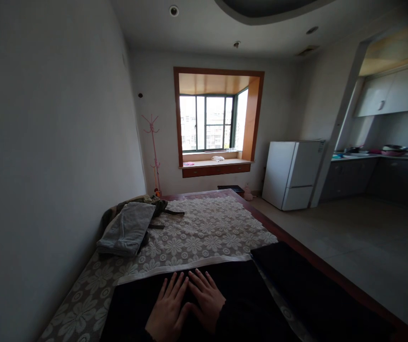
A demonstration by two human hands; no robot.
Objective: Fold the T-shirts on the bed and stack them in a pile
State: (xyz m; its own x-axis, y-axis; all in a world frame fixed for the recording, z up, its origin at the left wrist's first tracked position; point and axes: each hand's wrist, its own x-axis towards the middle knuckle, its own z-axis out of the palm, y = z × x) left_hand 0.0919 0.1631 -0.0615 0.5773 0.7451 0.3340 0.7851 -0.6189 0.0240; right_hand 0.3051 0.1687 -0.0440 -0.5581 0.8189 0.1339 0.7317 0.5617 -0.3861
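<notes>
A black garment [239,294] lies spread on the bed's white floral lace cover [204,228] at the near end. Both hands rest flat on it side by side, fingers stretched out and pointing away from me. My left hand [170,306] lies just left of my right hand [207,297], and their thumbs nearly touch. Neither hand holds anything. A second dark cloth piece [296,275] lies to the right, along the bed's red wooden edge.
A pile of grey and olive clothes [130,228] sits on the bed against the left wall. Beyond stand a pink coat rack [154,152], a bay window [213,123], a white fridge [292,173] and a kitchen counter [378,156]. Tiled floor [349,242] lies right.
</notes>
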